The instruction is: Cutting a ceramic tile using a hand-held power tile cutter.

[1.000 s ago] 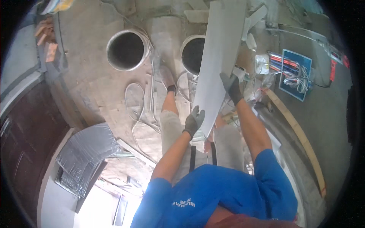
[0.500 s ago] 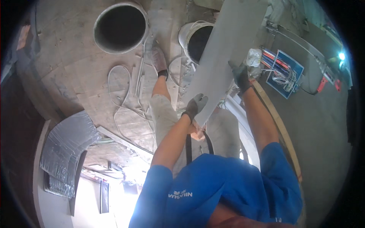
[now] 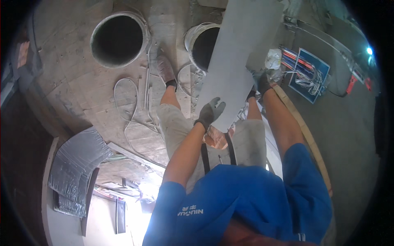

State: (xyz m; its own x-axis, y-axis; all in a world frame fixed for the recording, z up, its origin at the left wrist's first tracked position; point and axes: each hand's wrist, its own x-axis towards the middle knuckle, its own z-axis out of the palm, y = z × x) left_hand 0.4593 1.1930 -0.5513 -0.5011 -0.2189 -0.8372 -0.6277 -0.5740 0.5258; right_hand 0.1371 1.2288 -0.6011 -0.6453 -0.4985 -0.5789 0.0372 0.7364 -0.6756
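A long, flat grey panel (image 3: 242,53) slopes away from my waist toward the top of the view. My left hand (image 3: 211,111), in a grey glove, is closed over its left edge near the lower end, fingers lying on the face. My right hand (image 3: 262,81), also gloved, grips the right edge farther up; its fingers are partly hidden and dark. The panel's near end meets an orange-brown patch (image 3: 215,138) in front of my light trousers. Beneath the panel, part of the floor and one round opening are covered.
Two wide round tubes (image 3: 144,30) (image 3: 188,43) stand ahead. White cable (image 3: 116,94) loops over the floor by my foot. At right are a blue tray (image 3: 322,92) of wires, a clear plastic bag (image 3: 273,58) and a curved wooden strip (image 3: 303,127). Film-wrapped sheets (image 3: 78,158) lean at left.
The panel has turned a little more upright, its near end swinging slightly right. My left hand has moved slightly with it. My right lower leg now shows beside the panel.
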